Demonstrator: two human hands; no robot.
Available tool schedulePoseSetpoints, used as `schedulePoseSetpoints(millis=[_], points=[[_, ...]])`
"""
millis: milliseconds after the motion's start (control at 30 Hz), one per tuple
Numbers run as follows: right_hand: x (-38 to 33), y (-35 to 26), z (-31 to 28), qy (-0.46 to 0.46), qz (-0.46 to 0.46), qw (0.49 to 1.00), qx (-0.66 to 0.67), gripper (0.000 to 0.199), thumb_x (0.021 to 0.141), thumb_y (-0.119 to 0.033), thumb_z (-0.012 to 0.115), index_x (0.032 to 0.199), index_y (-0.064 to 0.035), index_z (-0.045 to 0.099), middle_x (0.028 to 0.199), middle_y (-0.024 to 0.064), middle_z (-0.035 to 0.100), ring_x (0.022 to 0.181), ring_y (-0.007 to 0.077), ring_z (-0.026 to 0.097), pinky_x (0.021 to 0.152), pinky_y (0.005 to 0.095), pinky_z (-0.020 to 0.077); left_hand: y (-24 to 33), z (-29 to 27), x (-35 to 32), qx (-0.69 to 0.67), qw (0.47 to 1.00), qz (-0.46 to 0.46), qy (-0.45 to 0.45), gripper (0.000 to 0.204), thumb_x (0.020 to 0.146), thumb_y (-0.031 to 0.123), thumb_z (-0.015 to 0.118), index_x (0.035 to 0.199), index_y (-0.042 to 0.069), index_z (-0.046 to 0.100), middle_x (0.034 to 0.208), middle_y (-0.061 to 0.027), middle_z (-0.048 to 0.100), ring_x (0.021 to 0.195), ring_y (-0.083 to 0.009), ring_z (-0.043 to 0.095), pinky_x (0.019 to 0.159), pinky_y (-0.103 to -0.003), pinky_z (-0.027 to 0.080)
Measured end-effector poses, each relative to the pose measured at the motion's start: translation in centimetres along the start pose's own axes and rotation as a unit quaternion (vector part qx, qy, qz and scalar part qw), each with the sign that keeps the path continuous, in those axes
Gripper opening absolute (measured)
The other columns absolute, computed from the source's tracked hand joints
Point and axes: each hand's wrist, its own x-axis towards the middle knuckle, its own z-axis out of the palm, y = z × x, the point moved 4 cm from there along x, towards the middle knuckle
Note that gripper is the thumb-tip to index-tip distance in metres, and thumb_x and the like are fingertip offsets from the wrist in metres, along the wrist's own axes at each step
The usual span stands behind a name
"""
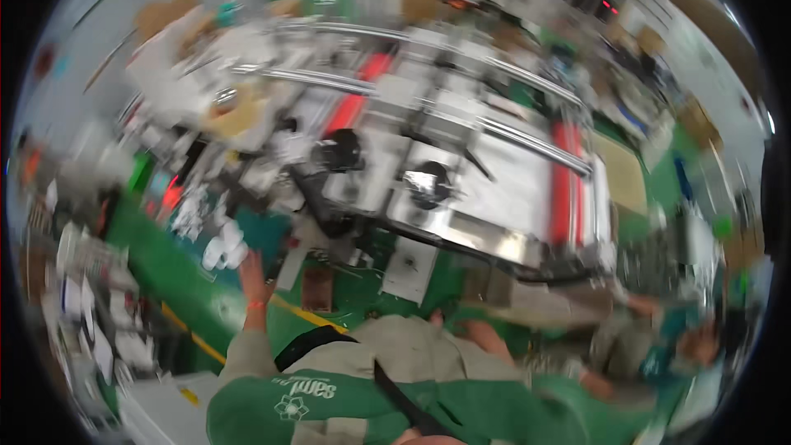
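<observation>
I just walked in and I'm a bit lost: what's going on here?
The person's left hand is stretched out right by some crumpled white material; blur hides whether it is gripped. The right hand is low in front of the body, with nothing clearly visible in it. Ahead stands a large machine with metal rails and red strips, with neither hand on it. Another person is off to the right.

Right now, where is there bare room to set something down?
Two patches look bare, though blur may hide small items: the flat white panel between the thin black lever and long red strip, and the green floor beside the painted yellow line. It's crowded near the person's left hand, around crumpled white pieces.
</observation>
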Motion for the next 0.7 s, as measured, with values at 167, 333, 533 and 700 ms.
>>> schedulePoseSetpoints(millis=[167, 333, 533, 700], points=[[0.6, -0.9, 2.5, -0.110, 0.099, 0.989, -0.010, 0.043, 0.078, -0.029, 0.058, 0.118, -0.0124, 0.054, 0.119, 0.0162, 0.052, 0.108, 0.0322, 0.050, 0.090, 0.0397, 0.0405, 2.6, -0.3, 0.5, 0.000, 0.997, 0.030, -0.065, 0.083, 0.063, 0.002, 0.054, 0.140, 0.015, 0.024, 0.145, -0.0094, 0.022, 0.135, -0.0285, 0.017, 0.108, -0.045, 0.017], [1.4, -3.4, 5.4, -0.182, 0.110, 0.977, 0.021, 0.047, 0.077, -0.031, 0.059, 0.119, -0.0119, 0.054, 0.113, 0.0185, 0.055, 0.103, 0.0349, 0.052, 0.085, 0.0406, 0.0429, 3.0, -1.7, -0.5, 0.003, 0.999, 0.007, -0.049, 0.085, 0.065, 0.006, 0.061, 0.140, 0.017, 0.023, 0.146, -0.0094, 0.019, 0.136, -0.0291, 0.015, 0.108, -0.047, 0.014], [0.8, -7.6, 5.1, -0.085, 0.046, 0.993, 0.063, 0.045, 0.077, -0.027, 0.060, 0.118, -0.0126, 0.054, 0.107, 0.0189, 0.059, 0.098, 0.0362, 0.055, 0.081, 0.0414, 0.0458, 3.3, -1.8, -6.4, -0.054, 0.998, 0.000, -0.027, 0.072, 0.074, 0.007, 0.051, 0.140, 0.017, 0.025, 0.146, -0.0100, 0.021, 0.134, -0.0280, 0.022, 0.107, -0.050, 0.014], [1.2, -7.3, 5.8, -0.087, 0.038, 0.995, 0.030, 0.043, 0.077, -0.027, 0.060, 0.118, -0.0133, 0.054, 0.107, 0.0178, 0.059, 0.099, 0.0353, 0.055, 0.082, 0.0410, 0.0456, 2.0, 2.1, -15.8, -0.127, 0.979, 0.056, -0.146, 0.060, 0.081, 0.022, 0.049, 0.137, 0.015, 0.030, 0.146, -0.0090, 0.022, 0.135, -0.0246, 0.019, 0.107, -0.052, 0.012]])
